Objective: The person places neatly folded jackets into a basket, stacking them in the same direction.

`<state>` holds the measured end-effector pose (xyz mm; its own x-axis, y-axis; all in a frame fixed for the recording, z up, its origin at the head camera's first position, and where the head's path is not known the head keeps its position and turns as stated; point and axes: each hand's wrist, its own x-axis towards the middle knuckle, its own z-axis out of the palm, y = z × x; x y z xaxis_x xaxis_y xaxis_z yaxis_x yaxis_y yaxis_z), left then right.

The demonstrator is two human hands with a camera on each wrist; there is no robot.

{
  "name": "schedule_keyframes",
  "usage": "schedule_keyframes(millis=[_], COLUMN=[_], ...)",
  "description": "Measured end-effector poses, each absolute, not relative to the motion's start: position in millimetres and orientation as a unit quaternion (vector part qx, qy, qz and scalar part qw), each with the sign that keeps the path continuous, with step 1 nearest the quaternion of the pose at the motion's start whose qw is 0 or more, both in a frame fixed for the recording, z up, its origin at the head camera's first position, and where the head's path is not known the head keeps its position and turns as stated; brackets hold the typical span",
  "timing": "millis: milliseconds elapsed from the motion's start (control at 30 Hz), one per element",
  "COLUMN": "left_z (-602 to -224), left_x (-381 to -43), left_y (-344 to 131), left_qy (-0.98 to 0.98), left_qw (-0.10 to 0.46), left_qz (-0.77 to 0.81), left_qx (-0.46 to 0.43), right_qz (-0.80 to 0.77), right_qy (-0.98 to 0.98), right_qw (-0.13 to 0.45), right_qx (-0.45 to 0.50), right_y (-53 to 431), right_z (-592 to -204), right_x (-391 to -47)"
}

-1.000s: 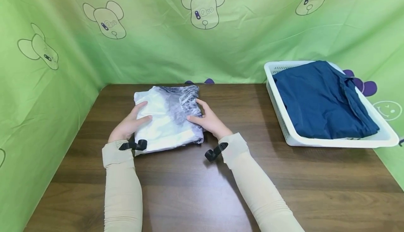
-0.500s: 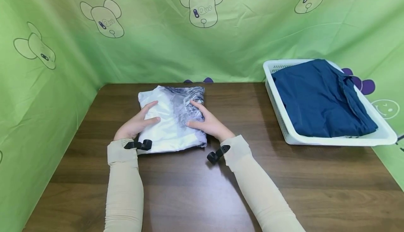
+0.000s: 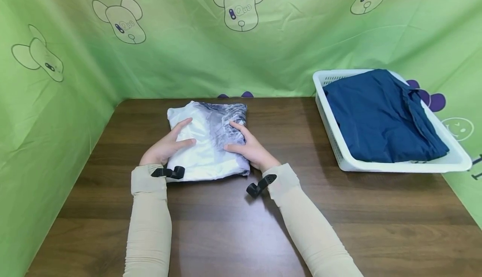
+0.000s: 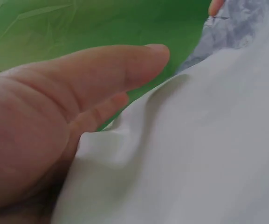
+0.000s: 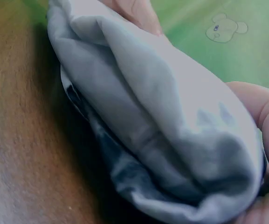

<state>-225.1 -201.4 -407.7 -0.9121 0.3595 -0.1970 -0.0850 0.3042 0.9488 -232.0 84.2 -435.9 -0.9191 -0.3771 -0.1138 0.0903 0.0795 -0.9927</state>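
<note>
A folded garment, white with a grey and black print on its right part (image 3: 207,155), lies at the back left of the table in the head view. My left hand (image 3: 164,148) grips its left side, thumb over the top. Opposite, my right hand (image 3: 255,149) holds the right side with thumb and fingers spread. Seen from the left wrist, white cloth (image 4: 185,149) runs into the palm beside the straight thumb (image 4: 111,70); some fingers are hidden behind it. The right wrist view shows the garment's thick, layered front edge (image 5: 139,107) close over the wood.
At the right stands a white plastic basket (image 3: 348,166) with a folded navy-blue garment (image 3: 384,120) in it. Green printed curtains (image 3: 180,59) hang behind and beside the brown wooden table (image 3: 218,226). Small black cameras sit on both wrists.
The folded garment has slid a little to the right, with both hands on it. My right hand now reaches farther in over the printed part. The basket stays in place.
</note>
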Motion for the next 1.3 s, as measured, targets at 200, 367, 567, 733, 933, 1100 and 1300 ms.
schedule_keyframes(millis=[200, 367, 567, 733, 933, 1100, 1300], left_z=[-419, -428, -431, -430, -423, -413, -404], left_x=[-229, -231, -232, -232, -233, -232, -230], left_y=[-196, -195, -189, -185, -180, -174, -168], left_qy=[0.765, 0.74, 0.728, 0.711, 0.714, 0.725, 0.723], left_qw=[0.193, 0.201, 0.193, 0.188, 0.166, 0.153, 0.146], left_qz=[0.609, 0.635, 0.65, 0.67, 0.67, 0.662, 0.665], left_qx=[0.083, 0.092, 0.105, 0.104, 0.112, 0.112, 0.118], right_qz=[-0.683, -0.693, -0.715, -0.72, -0.72, -0.715, -0.709], right_qy=[0.702, 0.689, 0.663, 0.657, 0.658, 0.661, 0.664], right_qw=[0.179, 0.189, 0.195, 0.19, 0.171, 0.167, 0.165], right_qx=[-0.094, -0.098, -0.103, -0.12, -0.141, -0.153, -0.17], right_y=[84, 87, 90, 92, 99, 106, 116], right_z=[-440, -441, -442, -439, -430, -421, -412], right_x=[-232, -232, -232, -232, -233, -234, -236])
